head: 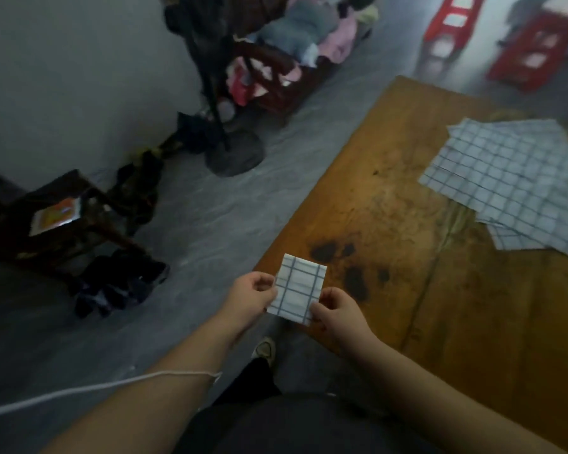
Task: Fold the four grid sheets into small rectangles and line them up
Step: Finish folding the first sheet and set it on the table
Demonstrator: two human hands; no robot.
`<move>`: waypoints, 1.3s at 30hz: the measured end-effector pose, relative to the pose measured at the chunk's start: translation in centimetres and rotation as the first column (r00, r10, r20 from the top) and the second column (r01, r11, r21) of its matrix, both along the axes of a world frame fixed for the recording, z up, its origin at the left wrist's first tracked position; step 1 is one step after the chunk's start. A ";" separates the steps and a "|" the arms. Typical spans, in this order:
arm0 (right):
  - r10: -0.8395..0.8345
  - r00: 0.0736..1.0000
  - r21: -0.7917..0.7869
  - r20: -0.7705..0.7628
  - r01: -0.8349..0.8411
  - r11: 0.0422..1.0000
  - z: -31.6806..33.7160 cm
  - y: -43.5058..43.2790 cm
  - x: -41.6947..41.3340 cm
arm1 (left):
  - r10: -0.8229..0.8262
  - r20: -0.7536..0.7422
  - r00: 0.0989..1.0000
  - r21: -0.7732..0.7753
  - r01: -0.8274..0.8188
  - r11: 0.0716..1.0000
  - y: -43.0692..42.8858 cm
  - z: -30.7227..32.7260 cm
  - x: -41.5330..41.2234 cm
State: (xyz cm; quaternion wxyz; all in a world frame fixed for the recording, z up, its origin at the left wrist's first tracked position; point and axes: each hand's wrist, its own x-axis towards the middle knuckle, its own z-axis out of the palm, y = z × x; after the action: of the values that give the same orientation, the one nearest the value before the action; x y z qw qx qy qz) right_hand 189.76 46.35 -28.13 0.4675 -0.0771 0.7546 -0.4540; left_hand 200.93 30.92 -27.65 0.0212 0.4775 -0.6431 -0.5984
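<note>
left hand is pinching the folded sheet by its left edge, fingers grasping it | right hand is pinching its lower right corner | I am seeing the folded sheet being held in the air over the counter near its front corner | unfolded sheets are lying overlapped farther along the counter, well apart

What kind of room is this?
Probably a lived-in room in someone's home: there is a worn wooden table, a heap of clothes by the wall, and red plastic stools on the floor.
</note>
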 end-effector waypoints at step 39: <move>0.372 0.798 0.645 -0.474 0.026 0.764 -7.5 -6.5 2.8 | -0.775 0.580 0.252 -0.346 0.937 0.046 -10.1 -8.3 -5.9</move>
State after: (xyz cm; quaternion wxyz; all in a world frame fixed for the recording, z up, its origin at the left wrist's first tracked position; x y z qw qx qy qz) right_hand 192.52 39.87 -35.63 0.2569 -0.1251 0.9544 -0.0863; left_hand 195.01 20.84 -35.94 -0.2567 0.0185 -0.9525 -0.1628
